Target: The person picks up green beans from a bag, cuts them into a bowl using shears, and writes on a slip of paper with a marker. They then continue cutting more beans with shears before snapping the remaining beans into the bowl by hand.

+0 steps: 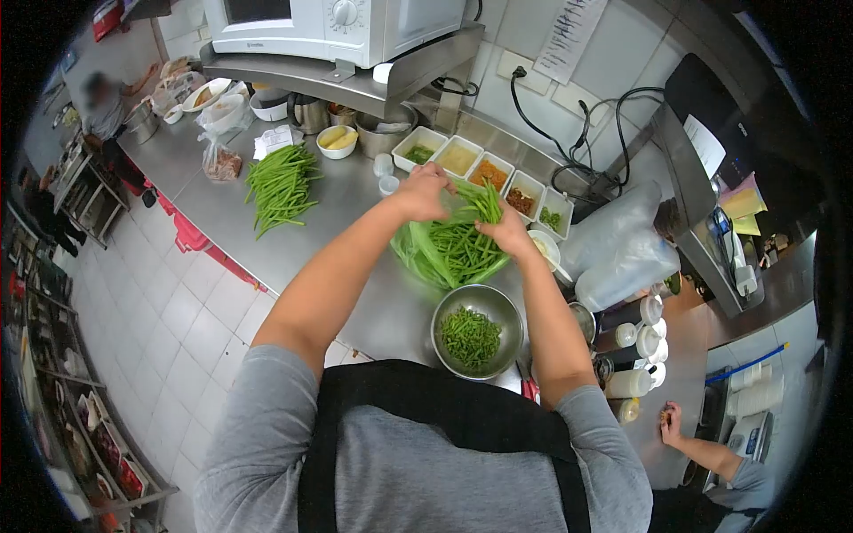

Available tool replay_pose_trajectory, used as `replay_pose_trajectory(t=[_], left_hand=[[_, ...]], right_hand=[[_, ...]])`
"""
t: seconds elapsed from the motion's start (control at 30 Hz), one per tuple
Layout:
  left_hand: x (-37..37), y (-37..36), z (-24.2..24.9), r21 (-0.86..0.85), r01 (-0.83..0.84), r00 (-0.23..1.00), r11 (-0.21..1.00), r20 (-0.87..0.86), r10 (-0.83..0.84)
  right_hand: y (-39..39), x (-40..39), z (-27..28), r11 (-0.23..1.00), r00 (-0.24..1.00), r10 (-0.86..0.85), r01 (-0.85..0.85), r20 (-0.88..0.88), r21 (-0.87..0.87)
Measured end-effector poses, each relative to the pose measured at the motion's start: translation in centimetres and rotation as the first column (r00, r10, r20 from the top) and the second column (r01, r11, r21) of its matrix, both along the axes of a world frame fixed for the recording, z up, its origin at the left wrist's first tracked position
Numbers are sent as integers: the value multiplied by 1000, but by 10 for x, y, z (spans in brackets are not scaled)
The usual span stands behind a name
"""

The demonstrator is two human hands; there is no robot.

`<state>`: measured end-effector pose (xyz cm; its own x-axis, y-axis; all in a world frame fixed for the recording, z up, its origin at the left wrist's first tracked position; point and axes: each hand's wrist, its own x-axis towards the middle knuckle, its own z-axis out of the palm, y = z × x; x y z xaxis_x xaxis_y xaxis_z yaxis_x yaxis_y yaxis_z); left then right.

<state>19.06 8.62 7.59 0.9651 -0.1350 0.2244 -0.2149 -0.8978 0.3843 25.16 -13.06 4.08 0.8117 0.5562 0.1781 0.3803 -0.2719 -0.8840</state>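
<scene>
My left hand (424, 192) is at the upper left edge of a green plastic bag (413, 253), its fingers bent against the bag or beans; what it pinches is too small to tell. Across from it, my right hand (506, 229) grips a bunch of green beans (480, 204) above the bag's opening. More long green beans (462, 251) lie inside the bag. Just below, a steel bowl (514, 330) holds short-cut green pieces (470, 339). A separate pile of long beans (281, 186) rests on the steel counter to the left.
White containers (418, 148) of chopped ingredients line the back, below a microwave (302, 31) on a shelf. Bottles (629, 384) and a clear plastic bag (626, 266) stand right. A co-worker's hand (670, 424) rests at lower right. Another person (107, 115) stands far left.
</scene>
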Motion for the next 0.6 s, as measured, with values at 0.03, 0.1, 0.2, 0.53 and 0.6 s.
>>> replay_pose_trajectory(t=[0.03, 0.1, 0.2, 0.53, 0.6], left_hand=[[4, -6, 0, -5, 12, 1000, 1000, -25, -12], [8, -17, -5, -25, 6, 999, 1000, -44, -7], [10, -23, -27, -116, -26, 999, 993, 31, 30], [-17, -11, 1, -189, 62, 996, 980, 67, -51], [-23, -5, 5, -144, 17, 996, 989, 90, -4]], right_hand=[[2, -1, -3, 1000, 1000, -15, 15, -17, 21], [6, -3, -4, 998, 998, -63, 63, -2, 2], [6, -1, -19, 995, 994, -87, 83, 61, 59], [-8, -9, 16, 965, 992, -56, 83, -117, 250], [-16, 0, 8, 941, 979, -43, 106, -197, 322]])
